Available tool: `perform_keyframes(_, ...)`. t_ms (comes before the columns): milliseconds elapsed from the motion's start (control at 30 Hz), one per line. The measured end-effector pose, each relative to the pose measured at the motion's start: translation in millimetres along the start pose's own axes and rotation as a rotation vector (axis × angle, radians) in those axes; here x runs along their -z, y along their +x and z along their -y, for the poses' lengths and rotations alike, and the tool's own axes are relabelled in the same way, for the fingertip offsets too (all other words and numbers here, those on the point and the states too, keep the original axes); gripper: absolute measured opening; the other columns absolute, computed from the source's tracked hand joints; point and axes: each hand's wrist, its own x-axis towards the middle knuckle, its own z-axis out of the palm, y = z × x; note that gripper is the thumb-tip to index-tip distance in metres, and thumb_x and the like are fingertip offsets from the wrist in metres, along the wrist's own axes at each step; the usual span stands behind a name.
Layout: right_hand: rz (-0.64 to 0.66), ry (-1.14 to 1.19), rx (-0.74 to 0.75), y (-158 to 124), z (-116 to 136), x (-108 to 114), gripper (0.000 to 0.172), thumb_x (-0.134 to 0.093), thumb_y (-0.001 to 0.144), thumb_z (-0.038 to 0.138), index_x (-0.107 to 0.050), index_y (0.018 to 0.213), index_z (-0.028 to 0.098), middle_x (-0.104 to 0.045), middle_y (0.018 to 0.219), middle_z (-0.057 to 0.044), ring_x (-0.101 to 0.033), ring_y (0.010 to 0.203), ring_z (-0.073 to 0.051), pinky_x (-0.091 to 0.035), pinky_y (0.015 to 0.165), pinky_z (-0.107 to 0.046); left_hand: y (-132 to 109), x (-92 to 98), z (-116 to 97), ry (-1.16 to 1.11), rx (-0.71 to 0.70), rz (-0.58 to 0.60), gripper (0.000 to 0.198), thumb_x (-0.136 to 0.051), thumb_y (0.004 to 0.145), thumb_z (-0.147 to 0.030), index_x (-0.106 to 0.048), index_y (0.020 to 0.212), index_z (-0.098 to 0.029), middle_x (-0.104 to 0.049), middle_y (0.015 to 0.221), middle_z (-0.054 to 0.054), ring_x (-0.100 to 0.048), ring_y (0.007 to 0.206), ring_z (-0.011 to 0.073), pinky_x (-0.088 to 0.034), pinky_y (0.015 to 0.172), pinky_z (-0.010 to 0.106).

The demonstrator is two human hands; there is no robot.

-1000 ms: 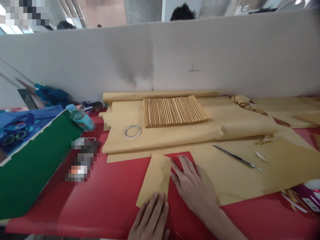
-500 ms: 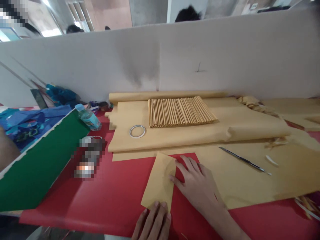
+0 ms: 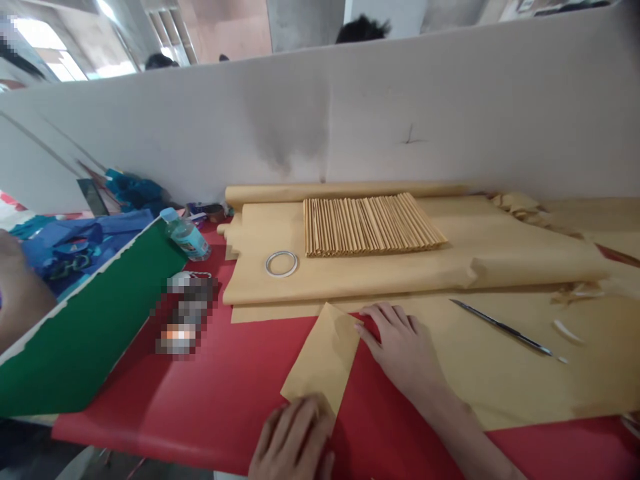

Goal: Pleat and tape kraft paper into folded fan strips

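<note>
A small folded piece of brown kraft paper point(image 3: 325, 357) lies on the red table surface point(image 3: 225, 387) in front of me. My left hand point(image 3: 293, 440) presses down on its near corner, the fingers curled together over the paper. My right hand point(image 3: 405, 347) lies flat beside its right edge, fingers stretched out and touching that edge, over the red surface and a large brown sheet point(image 3: 500, 360).
Behind lie stacked kraft sheets and a roll point(image 3: 345, 193), with a bundle of folded paper strips point(image 3: 370, 223) and a ring of tape point(image 3: 281, 263). A thin blade point(image 3: 505, 328) rests at right. A green board point(image 3: 85, 320), a water bottle point(image 3: 187, 237) and blue material lie left. Another person's arm point(image 3: 17, 293) shows far left. A grey partition stands behind.
The small paper piece has turned slightly clockwise. My left hand has slid down and curled over its near corner. The view has shifted, and another person's arm has come in at the left.
</note>
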Motion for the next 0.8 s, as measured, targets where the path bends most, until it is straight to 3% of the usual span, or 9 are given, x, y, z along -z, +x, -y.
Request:
perform_keyframes(100, 0.040, 0.113, 0.027, -2, -1, -6, 0.024, -0.046, 0.105, 0.039, -0.062, 0.119, 0.029, -0.068, 0.117, -0.006, -0.062, 0.107, -0.027, -0.045, 0.091, -0.045, 11, 4.3, 23, 0.080, 0.190, 0.086, 0.057, -0.051, 0.101, -0.039, -0.045, 0.153, -0.016, -0.062, 0.144, 0.014, -0.059, 0.129, 0.0303, -0.045, 0.102, 0.043)
perform_keyframes(167, 0.061, 0.172, 0.056, -2, 1, -8, 0.025, -0.046, 0.105, 0.038, -0.061, 0.122, 0.029, -0.066, 0.122, -0.008, -0.061, 0.113, -0.027, -0.045, 0.093, -0.046, 16, 3.7, 34, 0.077, 0.243, 0.111, 0.070, -0.057, 0.098, -0.047, -0.038, 0.156, -0.014, -0.059, 0.147, 0.016, -0.055, 0.132, 0.0330, -0.046, 0.101, 0.045)
perform_keyframes(300, 0.114, 0.294, 0.048, -4, 6, -5, 0.019, -0.051, 0.101, 0.033, -0.059, 0.117, 0.027, -0.064, 0.125, -0.008, -0.060, 0.116, -0.027, -0.045, 0.093, -0.045, 23, 2.8, 42, -0.065, 0.307, 0.182, 0.051, -0.060, 0.096, -0.036, -0.050, 0.144, -0.026, -0.060, 0.146, 0.009, -0.055, 0.130, 0.0313, -0.046, 0.100, 0.048)
perform_keyframes(400, 0.118, 0.387, 0.014, -6, 8, -1, 0.007, -0.051, 0.100, 0.030, -0.056, 0.103, 0.026, -0.065, 0.120, -0.007, -0.061, 0.111, -0.026, -0.045, 0.092, -0.044, 31, 6.7, 43, -0.212, 0.419, 0.242, 0.037, -0.059, 0.094, -0.026, -0.059, 0.131, -0.027, -0.066, 0.135, 0.008, -0.061, 0.120, 0.0296, -0.049, 0.094, 0.046)
perform_keyframes(533, 0.139, 0.501, 0.011, -9, 9, 3, 0.012, -0.049, 0.101, 0.031, -0.052, 0.091, 0.025, -0.066, 0.097, -0.003, -0.062, 0.089, -0.022, -0.046, 0.084, -0.039, 47, 13.5, 49, -0.332, 0.534, 0.267, 0.018, -0.056, 0.093, -0.024, -0.066, 0.108, -0.026, -0.073, 0.109, 0.006, -0.067, 0.097, 0.0277, -0.053, 0.082, 0.043)
perform_keyframes(667, 0.101, 0.656, -0.050, -9, 11, 10, 0.015, -0.050, 0.101, 0.036, -0.053, 0.090, 0.026, -0.064, 0.088, -0.001, -0.061, 0.082, -0.020, -0.050, 0.077, -0.035, 63, 23.0, 59, -0.525, 0.637, 0.214, 0.015, -0.056, 0.096, -0.032, -0.067, 0.104, -0.025, -0.073, 0.100, 0.005, -0.070, 0.089, 0.0229, -0.055, 0.077, 0.034)
perform_keyframes(800, 0.107, 0.740, -0.066, -9, 10, 16, 0.016, -0.053, 0.100, 0.038, -0.057, 0.092, 0.025, -0.066, 0.093, -0.002, -0.064, 0.085, -0.020, -0.053, 0.079, -0.033, 74, 36.3, 70, -0.588, 0.593, 0.210, 0.025, -0.054, 0.100, -0.041, -0.068, 0.088, -0.024, -0.070, 0.090, 0.003, -0.068, 0.082, 0.0198, -0.053, 0.071, 0.028)
